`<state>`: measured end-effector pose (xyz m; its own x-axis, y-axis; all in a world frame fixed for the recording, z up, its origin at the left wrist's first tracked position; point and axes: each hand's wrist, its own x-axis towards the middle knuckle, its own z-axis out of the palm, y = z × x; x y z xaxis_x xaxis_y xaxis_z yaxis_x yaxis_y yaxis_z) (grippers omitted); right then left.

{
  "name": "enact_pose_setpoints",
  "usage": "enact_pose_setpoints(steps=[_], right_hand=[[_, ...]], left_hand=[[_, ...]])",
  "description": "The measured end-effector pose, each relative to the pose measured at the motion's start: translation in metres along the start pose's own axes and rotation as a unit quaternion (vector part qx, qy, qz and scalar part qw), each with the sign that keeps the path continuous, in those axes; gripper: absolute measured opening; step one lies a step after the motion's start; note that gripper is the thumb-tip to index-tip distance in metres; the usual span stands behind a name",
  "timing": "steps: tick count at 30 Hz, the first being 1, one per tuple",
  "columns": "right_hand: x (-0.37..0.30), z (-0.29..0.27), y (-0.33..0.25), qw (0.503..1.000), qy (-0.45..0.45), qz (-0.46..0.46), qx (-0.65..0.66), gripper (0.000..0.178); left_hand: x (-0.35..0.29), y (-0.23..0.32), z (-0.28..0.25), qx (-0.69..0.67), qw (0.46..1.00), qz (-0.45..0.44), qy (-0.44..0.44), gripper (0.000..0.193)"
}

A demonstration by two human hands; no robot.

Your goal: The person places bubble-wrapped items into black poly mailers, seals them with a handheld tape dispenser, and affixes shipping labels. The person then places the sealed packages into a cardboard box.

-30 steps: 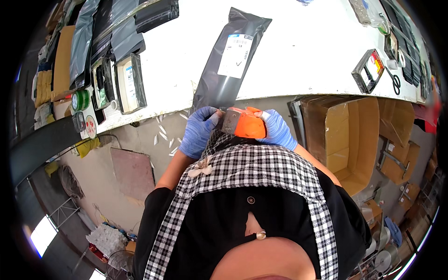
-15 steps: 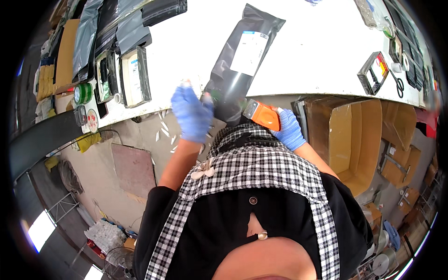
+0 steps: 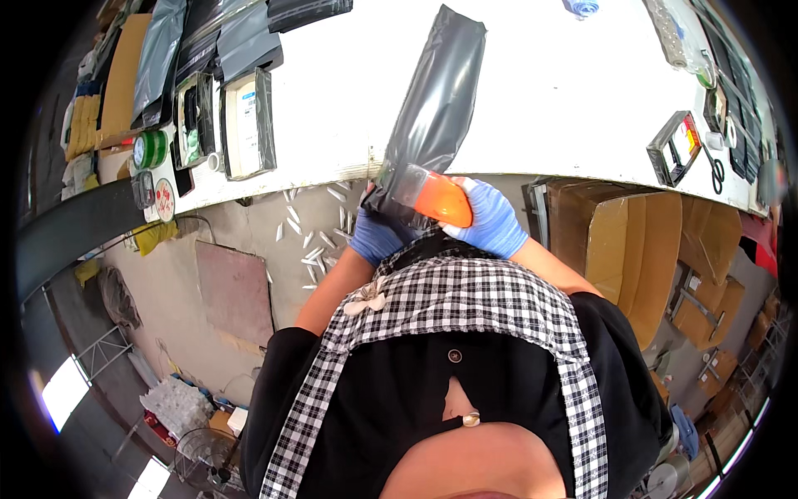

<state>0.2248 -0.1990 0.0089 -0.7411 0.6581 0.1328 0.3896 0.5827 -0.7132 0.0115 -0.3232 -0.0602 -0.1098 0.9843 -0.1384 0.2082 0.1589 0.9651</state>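
A long dark grey plastic mailing bag (image 3: 442, 96) slants across the table's near edge, its label side out of sight. My left hand (image 3: 376, 236), in a blue glove, is closed on the bag's near left end; the fingers are partly hidden under the plastic. In my right hand (image 3: 494, 219), also gloved in blue, is an orange hand-held tape dispenser (image 3: 445, 202). Its clear front part lies against the bag's near end, beside my left hand.
Bags and framed trays (image 3: 248, 125) lie at the table's left, near a green tape roll (image 3: 150, 150). Black scissors (image 3: 717, 173) and another small tray (image 3: 675, 148) are at the right. An open cardboard box (image 3: 636, 249) stands below the edge. White scraps (image 3: 309, 241) litter the floor.
The bag has been turned over, so its white label no longer shows. My left hand has come down and gripped its near end. The tape dispenser has moved left onto the bag.
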Motion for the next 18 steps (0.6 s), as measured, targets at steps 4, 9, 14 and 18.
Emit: enact_pose_setpoints(steps=[4,9,14,18], right_hand=[[0.022,-0.007,-0.026,0.999,-0.038,0.038,-0.006,0.071],[0.043,-0.026,-0.063,0.996,-0.068,0.057,-0.025,0.073],[0.043,-0.048,-0.066,0.998,-0.025,-0.035,-0.035,0.067],[-0.033,-0.087,-0.036,0.998,-0.022,-0.054,0.016,0.056]], left_hand=[[-0.021,0.019,-0.011,-0.037,0.987,-0.041,0.152,0.063],[0.003,0.075,0.002,0.379,0.877,0.141,0.259,0.078],[0.016,0.061,0.0,0.206,0.943,0.001,0.263,0.053],[0.016,0.04,0.002,-0.001,0.957,0.031,0.288,0.042]])
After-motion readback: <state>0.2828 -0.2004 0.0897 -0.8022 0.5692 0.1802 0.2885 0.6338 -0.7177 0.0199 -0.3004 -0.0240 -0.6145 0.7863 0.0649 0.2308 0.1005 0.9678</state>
